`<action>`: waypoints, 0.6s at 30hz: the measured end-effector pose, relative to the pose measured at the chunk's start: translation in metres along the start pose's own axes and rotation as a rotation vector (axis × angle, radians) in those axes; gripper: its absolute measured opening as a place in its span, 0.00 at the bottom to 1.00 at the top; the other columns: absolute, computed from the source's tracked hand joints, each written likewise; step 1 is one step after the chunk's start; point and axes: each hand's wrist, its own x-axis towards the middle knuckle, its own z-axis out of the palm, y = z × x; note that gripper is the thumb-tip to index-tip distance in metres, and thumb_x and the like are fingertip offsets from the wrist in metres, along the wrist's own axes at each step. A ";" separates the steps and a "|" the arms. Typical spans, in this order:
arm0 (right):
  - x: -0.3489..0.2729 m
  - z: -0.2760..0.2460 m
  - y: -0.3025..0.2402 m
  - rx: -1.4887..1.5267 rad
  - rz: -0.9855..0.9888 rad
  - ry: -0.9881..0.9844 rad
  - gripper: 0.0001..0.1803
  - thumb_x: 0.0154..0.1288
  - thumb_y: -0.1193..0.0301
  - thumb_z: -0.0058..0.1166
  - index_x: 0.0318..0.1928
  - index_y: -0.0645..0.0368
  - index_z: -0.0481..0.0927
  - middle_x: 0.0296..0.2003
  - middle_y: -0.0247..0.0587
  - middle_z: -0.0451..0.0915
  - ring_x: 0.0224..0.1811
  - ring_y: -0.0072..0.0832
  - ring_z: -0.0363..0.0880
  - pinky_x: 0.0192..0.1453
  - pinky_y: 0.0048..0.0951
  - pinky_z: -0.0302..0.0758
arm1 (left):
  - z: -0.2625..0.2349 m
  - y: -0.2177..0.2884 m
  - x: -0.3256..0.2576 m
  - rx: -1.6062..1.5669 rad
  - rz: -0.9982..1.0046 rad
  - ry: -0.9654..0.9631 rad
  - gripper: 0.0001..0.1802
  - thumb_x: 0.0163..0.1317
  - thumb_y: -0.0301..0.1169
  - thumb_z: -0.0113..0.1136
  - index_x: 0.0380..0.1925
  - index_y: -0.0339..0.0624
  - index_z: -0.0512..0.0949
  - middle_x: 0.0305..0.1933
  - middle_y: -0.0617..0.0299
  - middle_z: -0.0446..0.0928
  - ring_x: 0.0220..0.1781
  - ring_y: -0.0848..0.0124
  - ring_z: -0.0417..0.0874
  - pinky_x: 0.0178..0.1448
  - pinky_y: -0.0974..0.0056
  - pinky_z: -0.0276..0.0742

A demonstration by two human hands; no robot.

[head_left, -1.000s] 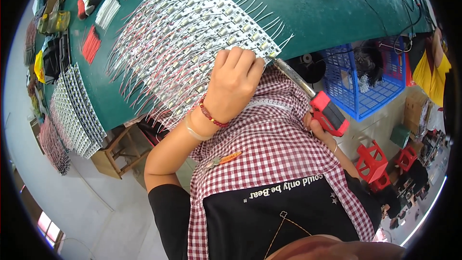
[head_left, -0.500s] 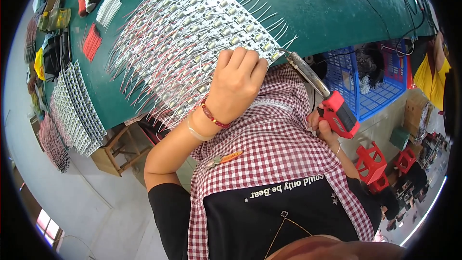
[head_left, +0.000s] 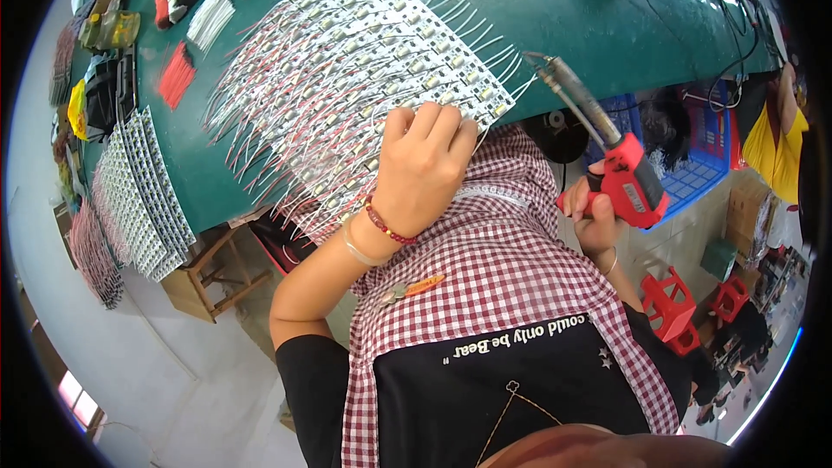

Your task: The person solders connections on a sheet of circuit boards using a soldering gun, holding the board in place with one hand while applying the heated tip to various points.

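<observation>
A white, wire-fringed circuit-board panel [head_left: 416, 28] lies on the green table [head_left: 598, 22]; left hand [head_left: 425, 147] curls at the panel's near edge, hold hidden; right hand [head_left: 598, 224] wraps a red-and-black soldering gun [head_left: 633, 180] beside it; slipping might scorch wires [head_left: 487, 38].

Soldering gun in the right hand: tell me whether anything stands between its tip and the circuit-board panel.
Thin white wires jut from the right edge of the circuit-board panel toward the soldering gun; whether they touch its tip is too fine to tell. Nothing bigger intervenes. The left hand lies aside, at the panel's near edge.
</observation>
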 end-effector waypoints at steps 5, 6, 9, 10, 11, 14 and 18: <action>0.032 0.010 -0.008 0.209 -0.043 0.095 0.25 0.72 0.59 0.50 0.58 0.64 0.64 0.22 0.35 0.68 0.18 0.20 0.63 0.24 0.25 0.68 | -0.016 -0.001 -0.022 0.051 -0.127 0.037 0.12 0.49 0.24 0.61 0.35 0.47 0.83 0.30 0.67 0.71 0.36 0.68 0.73 0.44 0.59 0.64; 0.037 0.006 -0.007 0.264 -0.043 0.066 0.23 0.73 0.60 0.49 0.59 0.63 0.64 0.23 0.35 0.69 0.18 0.19 0.63 0.24 0.25 0.68 | -0.021 0.000 -0.028 0.032 -0.173 0.037 0.12 0.48 0.24 0.61 0.35 0.47 0.83 0.30 0.67 0.71 0.36 0.68 0.73 0.44 0.59 0.64; 0.048 0.005 -0.010 0.186 -0.084 0.020 0.23 0.74 0.62 0.48 0.59 0.64 0.64 0.23 0.35 0.69 0.18 0.19 0.64 0.25 0.25 0.69 | -0.040 0.001 -0.043 0.061 -0.273 0.056 0.13 0.46 0.23 0.62 0.35 0.48 0.83 0.30 0.67 0.71 0.37 0.67 0.73 0.45 0.59 0.64; 0.052 0.008 -0.013 0.155 -0.101 0.008 0.23 0.74 0.62 0.49 0.59 0.65 0.64 0.23 0.34 0.68 0.18 0.19 0.64 0.25 0.25 0.69 | -0.050 0.001 -0.048 0.045 -0.328 0.081 0.14 0.46 0.22 0.62 0.35 0.48 0.83 0.31 0.67 0.72 0.37 0.67 0.73 0.45 0.59 0.64; 0.057 0.011 -0.015 0.169 -0.099 -0.017 0.23 0.74 0.62 0.49 0.59 0.65 0.64 0.23 0.34 0.68 0.18 0.19 0.64 0.25 0.25 0.69 | -0.058 -0.002 -0.052 0.027 -0.382 0.106 0.14 0.46 0.21 0.63 0.35 0.48 0.84 0.31 0.67 0.72 0.37 0.67 0.74 0.45 0.59 0.64; 0.073 0.017 -0.019 0.195 -0.082 -0.036 0.25 0.74 0.59 0.49 0.60 0.65 0.63 0.24 0.34 0.69 0.18 0.19 0.64 0.25 0.24 0.70 | -0.080 -0.034 -0.065 0.172 -0.471 0.167 0.12 0.52 0.21 0.63 0.37 0.47 0.83 0.33 0.65 0.74 0.38 0.65 0.74 0.45 0.58 0.64; 0.093 0.022 -0.022 0.341 -0.040 -0.113 0.22 0.78 0.62 0.41 0.61 0.66 0.63 0.26 0.33 0.66 0.20 0.16 0.63 0.28 0.21 0.69 | -0.104 -0.108 -0.055 0.309 -0.536 0.247 0.06 0.58 0.25 0.62 0.36 0.44 0.82 0.34 0.61 0.76 0.41 0.60 0.75 0.45 0.57 0.66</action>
